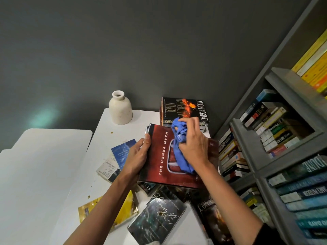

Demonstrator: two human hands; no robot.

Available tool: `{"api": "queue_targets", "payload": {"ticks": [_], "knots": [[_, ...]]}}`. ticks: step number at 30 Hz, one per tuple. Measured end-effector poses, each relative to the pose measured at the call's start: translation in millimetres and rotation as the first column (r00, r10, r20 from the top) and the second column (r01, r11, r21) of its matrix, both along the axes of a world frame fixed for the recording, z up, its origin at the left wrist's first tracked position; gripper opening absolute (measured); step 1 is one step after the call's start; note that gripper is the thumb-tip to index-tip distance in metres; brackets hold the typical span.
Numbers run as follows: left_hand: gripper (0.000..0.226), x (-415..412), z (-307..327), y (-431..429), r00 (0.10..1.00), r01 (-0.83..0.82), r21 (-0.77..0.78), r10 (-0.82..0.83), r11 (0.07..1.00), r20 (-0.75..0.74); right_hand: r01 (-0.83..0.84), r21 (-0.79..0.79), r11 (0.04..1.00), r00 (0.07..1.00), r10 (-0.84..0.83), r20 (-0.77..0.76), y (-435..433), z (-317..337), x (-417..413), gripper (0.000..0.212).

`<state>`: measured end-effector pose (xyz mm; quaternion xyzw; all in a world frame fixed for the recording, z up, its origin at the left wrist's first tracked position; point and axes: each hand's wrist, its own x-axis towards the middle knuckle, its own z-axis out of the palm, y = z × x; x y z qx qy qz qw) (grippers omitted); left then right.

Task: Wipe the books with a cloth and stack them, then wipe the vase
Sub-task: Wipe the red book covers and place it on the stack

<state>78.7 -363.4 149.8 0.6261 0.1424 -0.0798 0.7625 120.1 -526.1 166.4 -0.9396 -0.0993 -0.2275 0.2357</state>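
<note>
Over table (106, 131), left hand (137, 156) gripping edge of red book (159, 167), right hand (194, 145) clutching blue cloth (179, 156).

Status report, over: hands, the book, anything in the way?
Left hand grips red book, left edge. Right hand holds blue cloth on its cover. Vase stands apart, behind. Loose books lie underneath, nothing blocking.

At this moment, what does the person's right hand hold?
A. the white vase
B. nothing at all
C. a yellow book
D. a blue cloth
D: the right hand grips the bunched blue cloth and presses it on the cover of the red book, which the left hand holds by its edge.
</note>
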Motion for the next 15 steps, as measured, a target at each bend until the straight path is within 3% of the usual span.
{"api": "queue_targets", "payload": {"ticks": [5,7,9,11,12,15], "knots": [[0.074,1,2,3,0.999,0.044,0.004,-0.044,0.999,0.003,-0.151,-0.053,0.987,0.988,0.153,0.03,40,12,-5,0.058],[0.073,2,4,7,0.999,0.047,0.013,-0.048,0.999,0.014,-0.151,-0.088,0.985,0.985,0.157,0.074,32,17,3,0.042],[0.061,5,8,13,0.996,0.07,0.034,-0.072,0.997,0.047,-0.117,-0.08,0.99,0.987,0.107,-0.119,10,21,18,0.047],[0.052,10,14,17,0.988,0.133,0.059,-0.137,0.989,0.066,-0.187,0.072,0.98,0.847,0.198,-0.494,-7,27,28,0.058],[0.052,13,17,18,0.983,0.172,0.065,-0.176,0.983,0.051,-0.215,0.18,0.96,0.766,0.28,-0.579,-9,27,29,0.059],[0.065,17,22,27,0.954,0.293,-0.015,-0.293,0.956,-0.057,-0.189,0.358,0.914,0.739,0.372,-0.561,-8,18,28,0.04]]}}
